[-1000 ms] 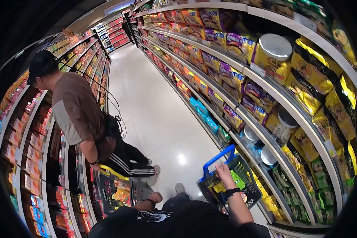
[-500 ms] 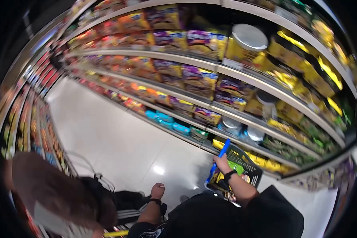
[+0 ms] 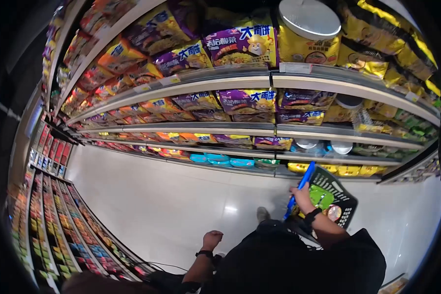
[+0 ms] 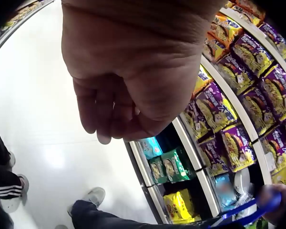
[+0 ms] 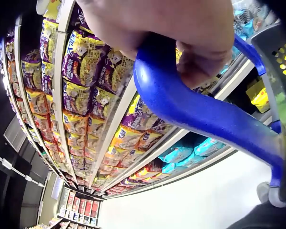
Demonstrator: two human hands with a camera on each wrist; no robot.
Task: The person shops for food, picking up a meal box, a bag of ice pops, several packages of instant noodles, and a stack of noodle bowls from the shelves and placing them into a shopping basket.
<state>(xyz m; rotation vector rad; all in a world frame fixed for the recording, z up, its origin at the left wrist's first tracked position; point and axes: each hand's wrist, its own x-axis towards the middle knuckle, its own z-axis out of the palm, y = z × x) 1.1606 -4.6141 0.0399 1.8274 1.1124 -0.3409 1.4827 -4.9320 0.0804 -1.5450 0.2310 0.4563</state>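
Note:
My right hand grips the blue handle of a dark shopping basket at my right side. The right wrist view shows the fingers curled round this handle. Inside the basket lie a bright green packet and a round-topped container; my forearm hides part of the contents. My left hand hangs in front of my body, holding nothing. Its fingers are loosely curled in the left wrist view, with the floor and shelves behind them.
A long shelf of purple noodle packets runs across ahead, with a silver-lidded yellow tub on it. Blue packets line its bottom level. Another shelf stands left across the pale floor. A striped trouser leg is nearby.
My view has turned right toward the noodle shelf and come closer to it. The person with the yellow-handled basket has slid toward the lower left edge. My right hand keeps its hold on the basket handle.

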